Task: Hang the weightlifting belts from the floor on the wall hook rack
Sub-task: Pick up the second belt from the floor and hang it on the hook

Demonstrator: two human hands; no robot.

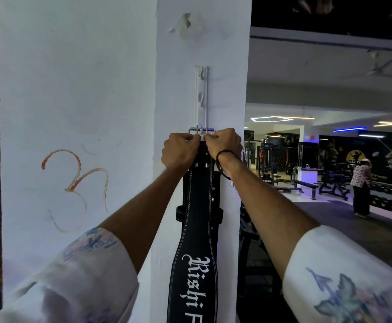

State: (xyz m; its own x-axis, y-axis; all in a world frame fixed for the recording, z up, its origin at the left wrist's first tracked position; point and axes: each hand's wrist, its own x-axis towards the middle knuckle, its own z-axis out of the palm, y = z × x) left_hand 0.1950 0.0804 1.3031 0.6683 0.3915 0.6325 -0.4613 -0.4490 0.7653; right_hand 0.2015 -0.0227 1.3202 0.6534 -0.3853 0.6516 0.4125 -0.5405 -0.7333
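A black leather weightlifting belt (198, 229) with white stitching and white lettering hangs straight down the white pillar. Its metal buckle (201, 130) sits at a lower hook of the white vertical hook rack (202, 94). My left hand (179, 151) grips the belt's top end from the left, and my right hand (224, 145) grips it from the right, both fists closed just under the buckle. A second dark belt (218, 194) shows behind the first one. Two upper hooks on the rack are bare.
The white pillar (178, 54) has an orange drawn symbol (73, 183) on its left face. To the right lies a dim gym hall with benches and machines (306, 183), and a person (361, 187) standing far off.
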